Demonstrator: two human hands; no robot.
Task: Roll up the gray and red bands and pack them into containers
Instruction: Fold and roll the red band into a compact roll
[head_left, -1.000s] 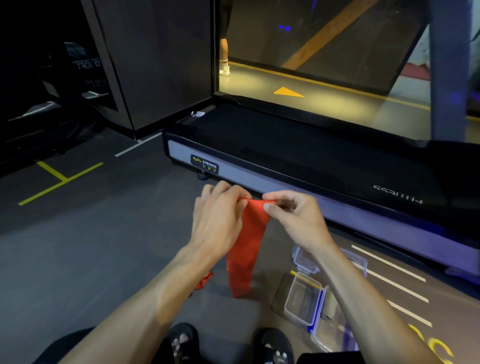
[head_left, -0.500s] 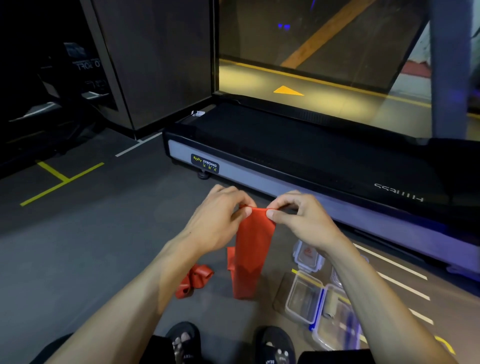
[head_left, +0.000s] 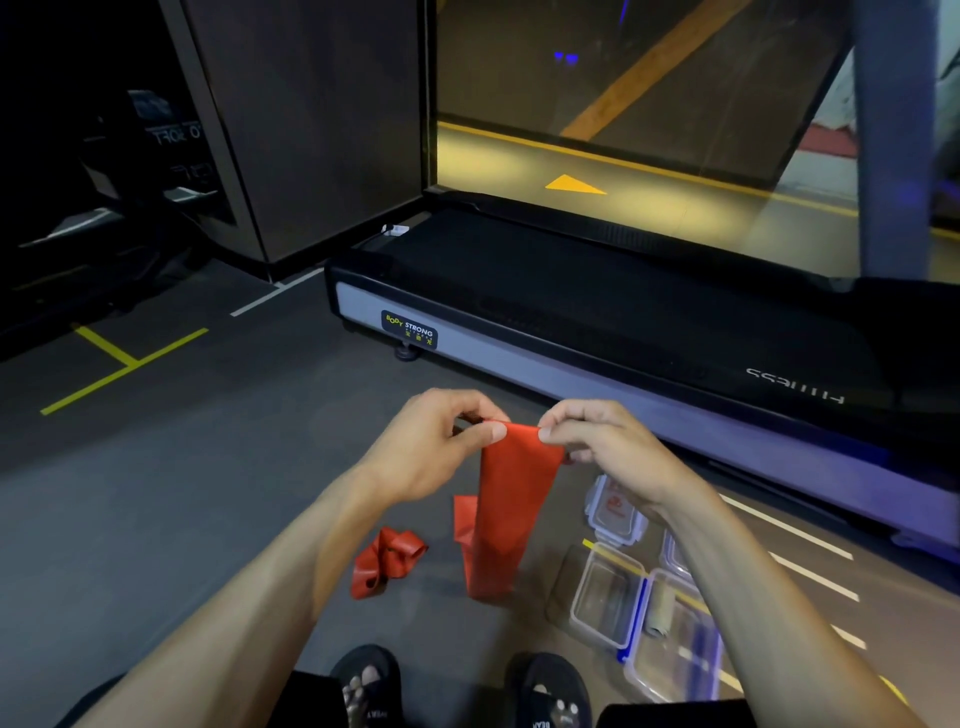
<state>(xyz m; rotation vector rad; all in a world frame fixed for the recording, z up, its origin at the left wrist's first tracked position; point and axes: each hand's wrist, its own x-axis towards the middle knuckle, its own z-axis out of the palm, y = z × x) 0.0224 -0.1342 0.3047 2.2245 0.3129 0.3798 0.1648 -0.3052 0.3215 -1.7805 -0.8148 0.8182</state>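
A red band (head_left: 506, 509) hangs from both my hands down to the floor, where its lower end folds over. My left hand (head_left: 436, 447) pinches the band's top left corner and my right hand (head_left: 597, 441) pinches the top right corner. Its other end lies crumpled in a loose red heap (head_left: 387, 561) on the floor to the left. Clear plastic containers sit at the lower right: an empty one (head_left: 605, 592), and beside it one (head_left: 675, 623) holding a rolled gray band (head_left: 662, 613).
A treadmill (head_left: 597, 332) runs across the floor just beyond my hands. A clear lid (head_left: 615, 512) with a red logo lies behind the containers. My two sandalled feet (head_left: 457, 686) are at the bottom edge. Yellow and white lines mark the gray floor.
My hands have shifted their pinch along the band's top edge and drawn slightly apart, so the top is spread flatter. The crumpled red end on the floor has come into view.
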